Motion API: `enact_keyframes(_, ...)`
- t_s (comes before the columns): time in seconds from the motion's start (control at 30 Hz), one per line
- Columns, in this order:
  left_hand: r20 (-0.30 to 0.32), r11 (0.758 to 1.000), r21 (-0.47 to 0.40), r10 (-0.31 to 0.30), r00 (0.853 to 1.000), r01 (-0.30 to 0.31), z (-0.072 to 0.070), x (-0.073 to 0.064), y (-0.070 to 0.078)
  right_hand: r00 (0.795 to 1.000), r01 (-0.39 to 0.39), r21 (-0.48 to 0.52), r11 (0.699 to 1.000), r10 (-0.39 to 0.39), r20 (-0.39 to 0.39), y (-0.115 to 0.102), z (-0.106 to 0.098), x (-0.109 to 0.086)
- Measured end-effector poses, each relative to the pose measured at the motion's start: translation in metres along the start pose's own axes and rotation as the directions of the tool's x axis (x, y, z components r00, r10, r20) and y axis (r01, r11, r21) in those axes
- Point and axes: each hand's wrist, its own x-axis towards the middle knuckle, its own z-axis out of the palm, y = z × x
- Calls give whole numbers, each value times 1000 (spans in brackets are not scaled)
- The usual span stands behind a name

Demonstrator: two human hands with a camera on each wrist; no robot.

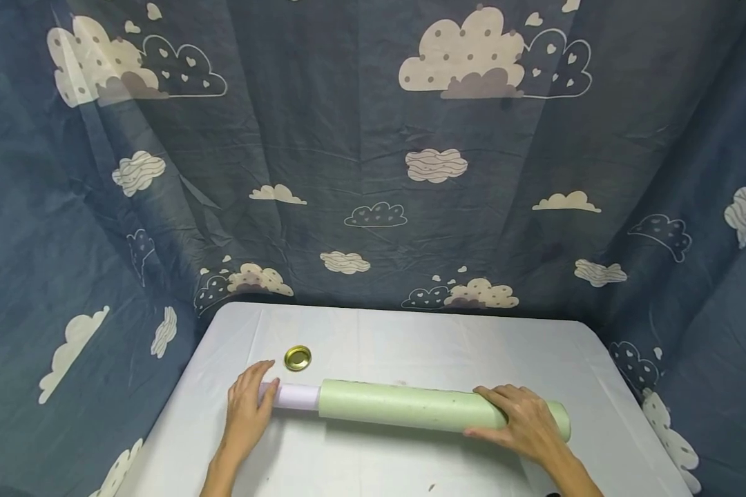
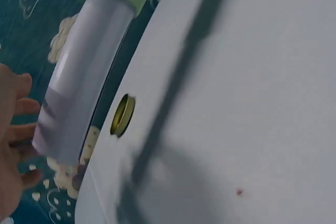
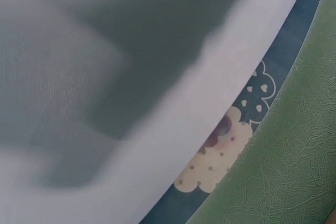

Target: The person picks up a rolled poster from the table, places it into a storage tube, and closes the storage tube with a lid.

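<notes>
A long light-green roll (image 1: 404, 406) with a leathery, creased surface lies crosswise above the table, its shadow falling below. My right hand (image 1: 522, 422) grips it near its right end, thumb at the front and fingers over the top. From its left end sticks out a narrower pale lavender tube (image 1: 300, 397). My left hand (image 1: 249, 407) is at the tube's free end, fingers spread and only loosely bent; in the left wrist view the fingertips (image 2: 26, 106) are right beside that end. The right wrist view shows the green surface (image 3: 283, 145) close up, with most of the right hand hidden.
A round gold-coloured lid (image 1: 298, 358) lies on the white-covered table (image 1: 441, 345), behind the lavender tube. Small dark specks dot the cover near the front. A dark blue curtain (image 1: 373, 124) with cloud prints surrounds the table at the back and both sides.
</notes>
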Motion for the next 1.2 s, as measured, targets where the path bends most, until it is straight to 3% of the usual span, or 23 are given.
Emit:
enact_keyframes(0.07,46,987,-68,-145,988,148,-6,1,-7,1000,0,2,1000,0,-4,1,-1,1)
enact_keyframes(0.13,128,954,-128,-256,958,272,-8,1,-15,1000,-2,0,1000,2,-4,2,-3,1)
enact_keyframes(0.23,236,895,-232,-327,915,380,-8,-1,-23,1000,-6,-6,1000,6,2,2,-4,0)
enact_keyframes(0.4,277,808,-372,-373,885,457,-6,-5,-30,1000,-16,-12,1000,16,15,2,-2,-2)
enact_keyframes(0.47,265,798,-370,-400,877,476,-6,-6,-30,1000,-23,-14,1000,23,20,3,-1,-2)
enact_keyframes(0.73,249,739,-353,-516,819,573,-9,-6,-31,999,-34,-20,999,35,26,5,2,-4)
enact_keyframes(1.03,268,711,-394,-518,812,583,-8,-6,-29,1000,-22,-5,1000,22,12,4,4,-5)
enact_keyframes(1.2,277,707,-417,-500,821,571,-4,-5,-26,999,-31,-21,999,31,23,4,5,-5)
